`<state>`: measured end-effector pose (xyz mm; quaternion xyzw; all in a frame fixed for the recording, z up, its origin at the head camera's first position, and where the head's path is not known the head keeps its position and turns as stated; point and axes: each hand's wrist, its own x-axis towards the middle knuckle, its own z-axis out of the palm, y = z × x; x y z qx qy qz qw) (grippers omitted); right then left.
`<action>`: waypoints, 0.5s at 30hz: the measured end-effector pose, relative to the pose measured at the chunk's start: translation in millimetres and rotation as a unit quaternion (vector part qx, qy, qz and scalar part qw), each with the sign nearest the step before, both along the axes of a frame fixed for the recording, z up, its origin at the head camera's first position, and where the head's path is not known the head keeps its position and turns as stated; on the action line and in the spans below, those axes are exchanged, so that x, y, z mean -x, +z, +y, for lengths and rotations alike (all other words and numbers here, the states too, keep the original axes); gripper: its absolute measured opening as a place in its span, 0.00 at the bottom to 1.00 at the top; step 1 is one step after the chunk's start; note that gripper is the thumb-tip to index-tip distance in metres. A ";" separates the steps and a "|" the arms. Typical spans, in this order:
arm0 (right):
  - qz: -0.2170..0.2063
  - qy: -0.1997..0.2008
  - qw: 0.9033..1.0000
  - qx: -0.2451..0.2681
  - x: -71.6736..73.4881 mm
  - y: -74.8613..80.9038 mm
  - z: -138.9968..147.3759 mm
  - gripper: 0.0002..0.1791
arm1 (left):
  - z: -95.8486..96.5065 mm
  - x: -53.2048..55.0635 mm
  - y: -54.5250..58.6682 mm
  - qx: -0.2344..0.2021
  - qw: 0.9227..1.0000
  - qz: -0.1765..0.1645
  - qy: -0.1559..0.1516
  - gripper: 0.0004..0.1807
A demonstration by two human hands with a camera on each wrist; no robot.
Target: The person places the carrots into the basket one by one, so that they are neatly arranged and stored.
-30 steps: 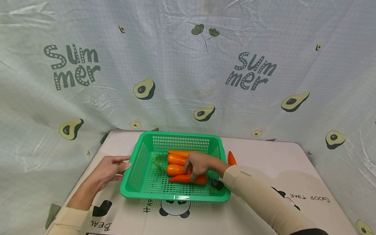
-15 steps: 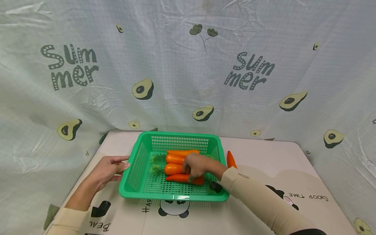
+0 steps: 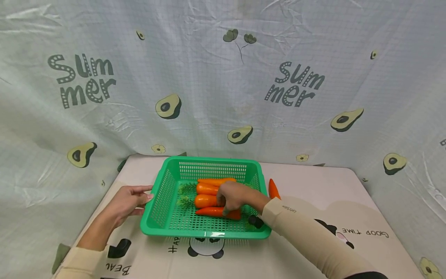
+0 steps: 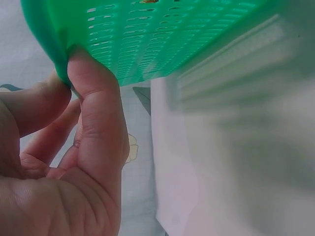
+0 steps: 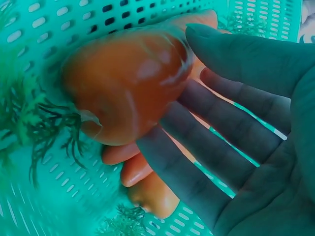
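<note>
A green plastic basket (image 3: 209, 234) with slotted walls stands on the table, and several orange carrots with leafy green tops lie side by side in it. At its left rim my left hand (image 3: 127, 201) pinches the edge between thumb and fingers; the left wrist view shows the thumb (image 4: 96, 88) against the green wall. My right hand (image 3: 234, 195) reaches down into the basket, thumb and fingers holding the blunt end of the front red-orange carrot (image 3: 209, 211). In the right wrist view a large carrot (image 5: 128, 83) lies between thumb and fingers. Part of the carrots is hidden under this hand.
Outside the basket, another carrot (image 3: 273, 188) lies on the table (image 3: 313, 190) by the right rim, partly behind the right sleeve (image 3: 306, 232). A patterned pale curtain (image 3: 195, 77) hangs behind the table and along both sides.
The right hand and the front carrot have shifted slightly left in the basket. More green leaf shows at the carrots' left ends. The left hand stays at the rim.
</note>
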<state>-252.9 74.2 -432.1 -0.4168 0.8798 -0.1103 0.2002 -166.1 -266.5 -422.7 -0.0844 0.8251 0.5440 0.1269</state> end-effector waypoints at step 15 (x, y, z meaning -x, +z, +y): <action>-0.039 -0.055 0.992 0.107 21.3 40.8 39.0 0.17 | 0.0 0.7 -0.3 -0.008 1.000 -0.005 0.002 0.31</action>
